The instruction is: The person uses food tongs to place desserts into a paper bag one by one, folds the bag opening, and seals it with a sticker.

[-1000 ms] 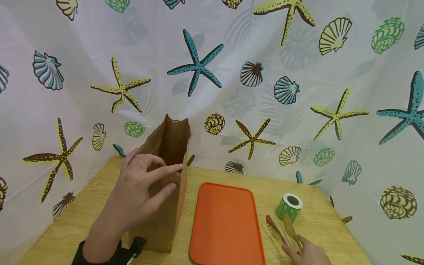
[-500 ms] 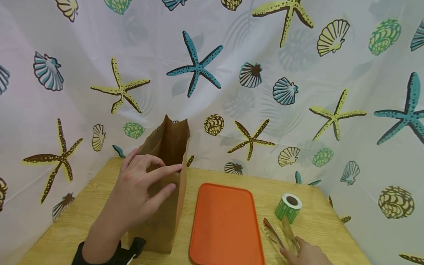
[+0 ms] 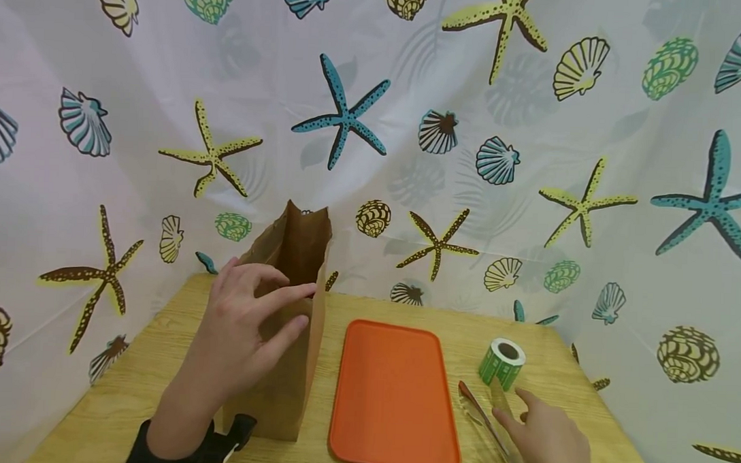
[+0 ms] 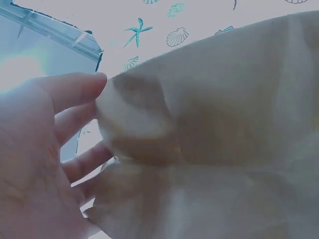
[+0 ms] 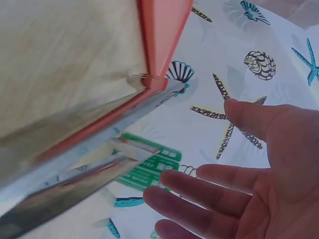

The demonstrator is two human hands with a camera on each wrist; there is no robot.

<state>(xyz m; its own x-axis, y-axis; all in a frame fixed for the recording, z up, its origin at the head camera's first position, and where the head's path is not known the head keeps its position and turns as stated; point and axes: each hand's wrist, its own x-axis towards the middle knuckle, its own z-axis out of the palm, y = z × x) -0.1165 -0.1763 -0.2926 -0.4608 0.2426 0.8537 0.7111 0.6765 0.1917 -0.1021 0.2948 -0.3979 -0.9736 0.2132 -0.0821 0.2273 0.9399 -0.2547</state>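
A brown paper bag (image 3: 299, 246) stands upright and open on the left of the wooden table (image 3: 158, 347). My left hand (image 3: 282, 307) lies against its near side, with straight fingers touching the edge of the opening. In the left wrist view my left hand (image 4: 84, 124) meets the bag's (image 4: 224, 124) folded edge. My right hand (image 3: 517, 407) hovers with spread fingers just over metal tongs with red tips (image 3: 477, 409) lying on the table. In the right wrist view my right hand (image 5: 199, 174) is open and apart from the tongs (image 5: 75, 184).
An orange tray (image 3: 395, 396) lies flat between the bag and the tongs, and it also shows in the right wrist view (image 5: 162, 40). A roll of green stickers (image 3: 502, 362) stands beyond the tongs. A seashell-print curtain (image 3: 411, 124) encloses the table.
My right hand has come off the tongs and spread its fingers above them; the tongs now lie flat. My left hand has barely moved on the bag.
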